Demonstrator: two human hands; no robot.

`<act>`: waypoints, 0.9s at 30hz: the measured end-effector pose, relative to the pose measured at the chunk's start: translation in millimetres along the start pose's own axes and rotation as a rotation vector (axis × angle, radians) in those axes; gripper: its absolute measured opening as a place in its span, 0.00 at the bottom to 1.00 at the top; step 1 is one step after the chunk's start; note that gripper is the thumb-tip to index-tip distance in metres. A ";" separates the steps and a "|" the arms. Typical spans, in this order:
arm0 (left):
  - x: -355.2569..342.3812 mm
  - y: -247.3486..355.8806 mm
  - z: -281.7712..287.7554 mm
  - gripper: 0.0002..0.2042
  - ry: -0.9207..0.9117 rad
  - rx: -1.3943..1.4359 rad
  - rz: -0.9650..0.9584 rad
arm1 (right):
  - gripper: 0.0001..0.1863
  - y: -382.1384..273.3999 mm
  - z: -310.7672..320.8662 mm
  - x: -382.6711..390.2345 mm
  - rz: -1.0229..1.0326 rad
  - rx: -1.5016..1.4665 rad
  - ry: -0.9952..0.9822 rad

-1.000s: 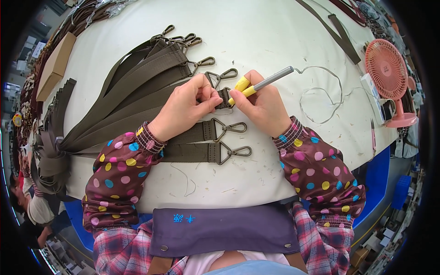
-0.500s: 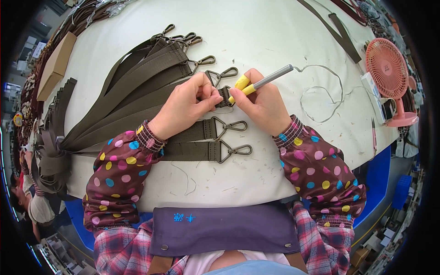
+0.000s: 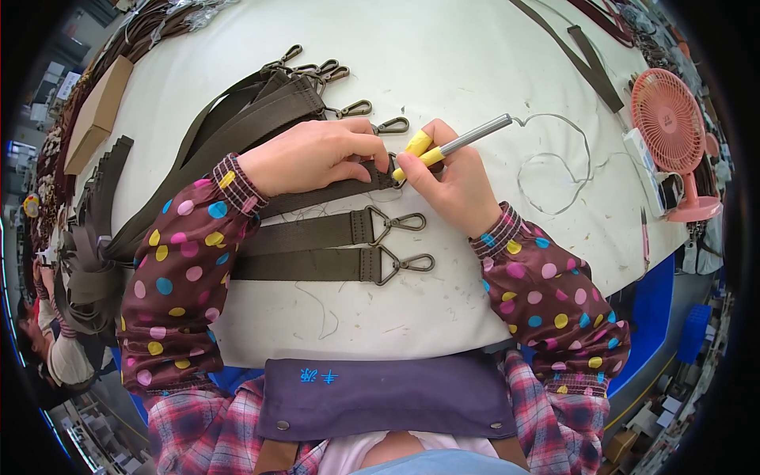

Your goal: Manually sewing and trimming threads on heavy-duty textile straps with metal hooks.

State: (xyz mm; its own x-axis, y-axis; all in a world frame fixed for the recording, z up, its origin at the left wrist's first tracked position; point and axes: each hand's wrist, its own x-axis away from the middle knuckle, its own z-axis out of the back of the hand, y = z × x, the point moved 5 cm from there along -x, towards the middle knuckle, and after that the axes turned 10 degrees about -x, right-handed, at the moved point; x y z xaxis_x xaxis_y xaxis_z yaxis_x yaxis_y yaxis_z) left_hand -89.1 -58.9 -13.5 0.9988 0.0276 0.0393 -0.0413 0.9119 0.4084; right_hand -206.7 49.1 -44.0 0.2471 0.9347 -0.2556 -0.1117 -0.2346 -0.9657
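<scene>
My left hand lies over the end of a dark olive webbing strap, fingers curled round it near its metal hardware. In my right hand is a slim pen-shaped corded tool, silver at the back and yellow at the front. Its tip touches or nearly touches the strap end; my fingers partly hide that spot. A yellow wrap covers my right index finger. Nearer me lie two more straps with a bronze snap hook and another snap hook. Several hooked straps fan out beyond my left hand.
The straps gather in a bundle at the left table edge. A cardboard box stands behind it. At right are a pink fan, a white power strip and pink-handled tweezers. The tool's thin cord loops across the white table.
My left hand has shifted left and flattened over the strap, uncovering more of the two nearer straps. My right hand and the tool have barely moved.
</scene>
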 end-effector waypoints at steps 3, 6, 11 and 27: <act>-3.2 -4.0 -2.5 0.06 -0.015 0.041 -0.051 | 0.11 1.1 -3.0 0.2 -0.014 -0.009 -0.024; -6.2 -2.3 -3.6 0.06 -0.056 0.027 -0.061 | 0.10 -0.2 -4.1 3.0 -0.065 0.016 -0.059; -5.6 -2.5 -4.2 0.07 -0.039 -0.018 -0.033 | 0.12 2.1 -5.9 1.5 -0.066 0.016 -0.029; -2.6 -5.4 -14.4 0.08 0.059 -0.042 -0.037 | 0.13 2.1 -7.6 1.1 -0.067 0.064 -0.033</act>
State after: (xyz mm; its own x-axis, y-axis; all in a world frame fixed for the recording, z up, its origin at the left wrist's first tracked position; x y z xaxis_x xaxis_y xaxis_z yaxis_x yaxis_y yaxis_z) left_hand -91.1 -58.0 -29.0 0.9994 0.0167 -0.0296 -0.0045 0.9289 0.3702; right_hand -199.4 47.6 -46.7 0.2243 0.9563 -0.1875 -0.1572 -0.1544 -0.9754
